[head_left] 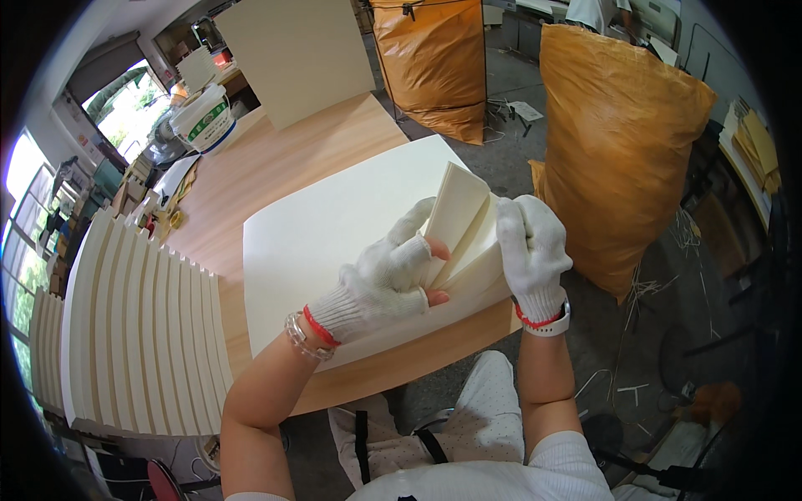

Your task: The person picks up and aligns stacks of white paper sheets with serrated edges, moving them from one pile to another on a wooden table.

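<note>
My left hand, in a white knit glove with bare fingertips showing, grips a folded piece of cream paperboard on its left side. Two of its fingertips show against the board's inner faces. My right hand, gloved too, is closed on the right edge of the same piece, its fingers curled. The folded piece stands tilted, its flaps fanned apart at the top. Below it, a large white sheet lies on the wooden table. How the fold runs under my hands is partly hidden.
Stacks of cream grooved boards stand at the left. A white bucket and an upright cream board are at the back of the table. Two large orange sacks stand beyond its right side. A person is at the far right.
</note>
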A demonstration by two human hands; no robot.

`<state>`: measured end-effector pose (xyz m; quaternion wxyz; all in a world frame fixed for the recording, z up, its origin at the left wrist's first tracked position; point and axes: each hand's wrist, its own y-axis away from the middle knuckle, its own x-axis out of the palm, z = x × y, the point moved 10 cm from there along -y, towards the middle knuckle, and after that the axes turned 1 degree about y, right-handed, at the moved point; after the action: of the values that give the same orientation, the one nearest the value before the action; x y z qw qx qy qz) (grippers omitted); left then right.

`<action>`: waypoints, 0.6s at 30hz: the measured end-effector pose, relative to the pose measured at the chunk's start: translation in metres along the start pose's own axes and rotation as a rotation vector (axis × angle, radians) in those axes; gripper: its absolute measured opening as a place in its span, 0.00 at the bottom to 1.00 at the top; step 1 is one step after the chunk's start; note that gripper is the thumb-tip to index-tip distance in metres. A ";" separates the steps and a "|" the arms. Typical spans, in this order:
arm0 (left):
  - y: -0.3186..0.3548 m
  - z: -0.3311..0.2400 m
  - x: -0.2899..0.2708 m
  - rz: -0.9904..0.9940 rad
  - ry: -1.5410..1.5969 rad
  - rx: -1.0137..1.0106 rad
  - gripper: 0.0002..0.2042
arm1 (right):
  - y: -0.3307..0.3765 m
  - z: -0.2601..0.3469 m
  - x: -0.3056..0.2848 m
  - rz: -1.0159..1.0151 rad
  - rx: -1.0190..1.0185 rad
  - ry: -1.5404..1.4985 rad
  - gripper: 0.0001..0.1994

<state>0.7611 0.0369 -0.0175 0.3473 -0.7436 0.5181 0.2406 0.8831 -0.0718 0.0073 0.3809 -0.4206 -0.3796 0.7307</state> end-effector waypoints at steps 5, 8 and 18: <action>-0.002 0.003 0.002 0.010 0.027 0.030 0.21 | 0.002 -0.009 0.000 -0.018 0.057 -0.052 0.02; -0.001 0.001 0.001 -0.003 0.016 0.053 0.21 | -0.001 0.007 -0.006 -0.087 -0.083 0.029 0.03; 0.000 -0.007 0.004 0.054 -0.066 0.110 0.20 | -0.001 -0.006 0.002 -0.009 0.113 -0.056 0.06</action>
<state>0.7622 0.0293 -0.0157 0.3980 -0.7010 0.5386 0.2453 0.8884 -0.0680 0.0050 0.3963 -0.3762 -0.3503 0.7607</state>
